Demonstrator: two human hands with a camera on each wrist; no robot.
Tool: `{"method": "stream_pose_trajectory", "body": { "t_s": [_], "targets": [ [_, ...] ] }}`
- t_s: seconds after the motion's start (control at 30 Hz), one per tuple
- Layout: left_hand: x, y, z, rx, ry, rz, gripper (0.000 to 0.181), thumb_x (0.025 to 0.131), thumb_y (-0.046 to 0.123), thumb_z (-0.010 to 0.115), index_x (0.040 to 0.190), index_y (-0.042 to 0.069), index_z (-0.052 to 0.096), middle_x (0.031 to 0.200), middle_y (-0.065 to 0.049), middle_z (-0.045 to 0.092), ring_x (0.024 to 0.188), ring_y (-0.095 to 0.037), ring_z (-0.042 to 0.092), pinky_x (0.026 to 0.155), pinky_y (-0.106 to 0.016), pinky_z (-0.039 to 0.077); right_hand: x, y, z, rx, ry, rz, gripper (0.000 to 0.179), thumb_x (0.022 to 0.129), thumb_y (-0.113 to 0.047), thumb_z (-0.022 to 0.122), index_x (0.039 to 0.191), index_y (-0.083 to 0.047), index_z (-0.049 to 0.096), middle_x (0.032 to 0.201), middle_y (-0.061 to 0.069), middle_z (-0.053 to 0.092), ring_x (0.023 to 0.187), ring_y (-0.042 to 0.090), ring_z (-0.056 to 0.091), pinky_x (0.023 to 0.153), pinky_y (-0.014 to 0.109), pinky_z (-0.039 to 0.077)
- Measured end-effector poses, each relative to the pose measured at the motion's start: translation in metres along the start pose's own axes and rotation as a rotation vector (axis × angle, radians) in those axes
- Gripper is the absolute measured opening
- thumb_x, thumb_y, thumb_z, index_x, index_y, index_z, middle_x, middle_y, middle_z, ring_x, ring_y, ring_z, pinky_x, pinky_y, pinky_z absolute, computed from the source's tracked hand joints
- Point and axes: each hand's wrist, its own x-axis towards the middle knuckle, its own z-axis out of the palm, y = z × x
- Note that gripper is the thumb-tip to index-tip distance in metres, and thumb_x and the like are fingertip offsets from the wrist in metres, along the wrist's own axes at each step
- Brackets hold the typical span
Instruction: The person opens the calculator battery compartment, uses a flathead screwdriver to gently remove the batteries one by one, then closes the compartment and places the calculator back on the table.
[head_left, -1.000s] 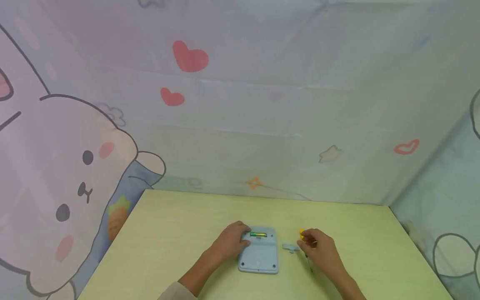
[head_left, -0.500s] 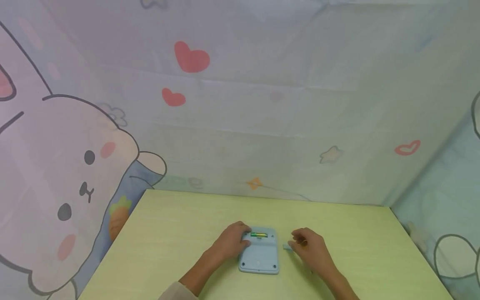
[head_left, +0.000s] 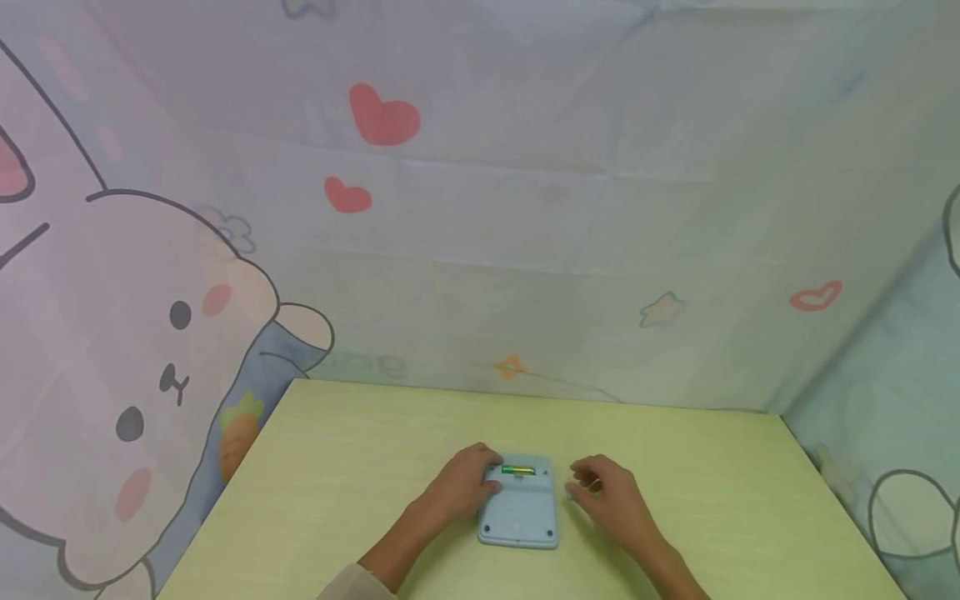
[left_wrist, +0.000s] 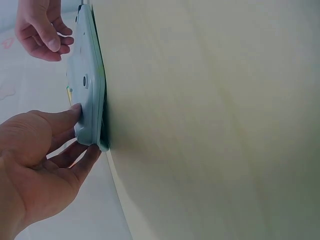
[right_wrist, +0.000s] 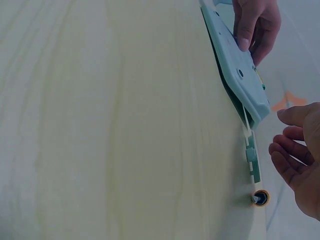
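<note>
A light blue calculator (head_left: 519, 517) lies back side up, its battery slot uncovered with a green battery (head_left: 518, 470) in it. My left hand (head_left: 465, 481) grips its left edge, thumb on the back and fingers at the rim, as the left wrist view shows. To the right of the calculator, my right hand (head_left: 611, 500) hovers with loosely bent fingers and nothing between them. Near it in the right wrist view are the small blue battery cover (right_wrist: 251, 157) and an orange-handled screwdriver (right_wrist: 260, 198), seen end-on. In the head view the right hand hides the screwdriver and most of the cover.
The pale yellow table (head_left: 360, 442) ends at a cloth backdrop (head_left: 480, 208) printed with hearts and a rabbit. Dark screws or feet (head_left: 550, 532) show at the calculator's corners.
My right hand has left the screwdriver's orange handle and moved left, over the battery cover and closer to the calculator. The left hand and the calculator have stayed in place.
</note>
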Motion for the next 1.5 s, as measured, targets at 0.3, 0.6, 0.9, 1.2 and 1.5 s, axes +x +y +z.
{"method": "stream_pose_trajectory", "body": {
  "t_s": [0.3,0.6,0.9,1.2,1.5],
  "targets": [
    [-0.001,0.004,0.000,0.002,-0.011,-0.004,0.036,0.099,0.015,0.076,0.132,0.001,0.071,0.125,-0.007,0.068,0.117,-0.024,0.064,0.104,-0.043,0.053,0.000,-0.003,0.007,-0.006,0.005,-0.023,0.024,0.087,-0.003,0.085,0.109,-0.004,0.075,0.097,0.000,0.073,0.090,0.018,0.069,0.079,0.032,0.060],
    [0.000,0.003,0.001,0.010,-0.007,0.003,0.036,0.098,0.014,0.077,0.130,0.001,0.071,0.124,-0.007,0.068,0.115,-0.024,0.065,0.102,-0.043,0.053,0.004,-0.011,0.011,-0.033,-0.003,-0.036,0.025,0.086,-0.001,0.086,0.108,-0.007,0.075,0.099,0.000,0.072,0.092,0.020,0.069,0.079,0.031,0.060],
    [0.000,0.006,-0.001,0.005,-0.010,-0.004,0.037,0.098,0.015,0.077,0.131,0.001,0.071,0.125,-0.008,0.068,0.118,-0.026,0.065,0.103,-0.043,0.053,0.010,-0.016,0.014,-0.041,-0.055,-0.014,0.024,0.088,-0.006,0.086,0.110,-0.008,0.076,0.103,0.001,0.071,0.096,0.018,0.067,0.083,0.031,0.060],
    [0.000,0.003,0.000,0.037,-0.033,0.012,0.043,0.098,0.024,0.077,0.135,0.004,0.069,0.128,-0.008,0.066,0.120,-0.025,0.064,0.103,-0.043,0.053,0.012,-0.015,0.020,-0.082,-0.070,-0.018,0.022,0.089,-0.010,0.086,0.109,-0.011,0.078,0.104,-0.002,0.068,0.101,0.016,0.064,0.086,0.033,0.059],
    [-0.005,0.011,0.003,0.239,-0.072,0.030,0.075,0.092,0.052,0.081,0.147,0.005,0.060,0.146,-0.011,0.056,0.132,-0.027,0.055,0.100,-0.039,0.055,0.016,-0.022,0.027,-0.139,-0.076,-0.143,0.025,0.088,-0.013,0.087,0.112,-0.010,0.078,0.107,-0.005,0.067,0.106,0.017,0.060,0.092,0.041,0.056]
  ]
}}
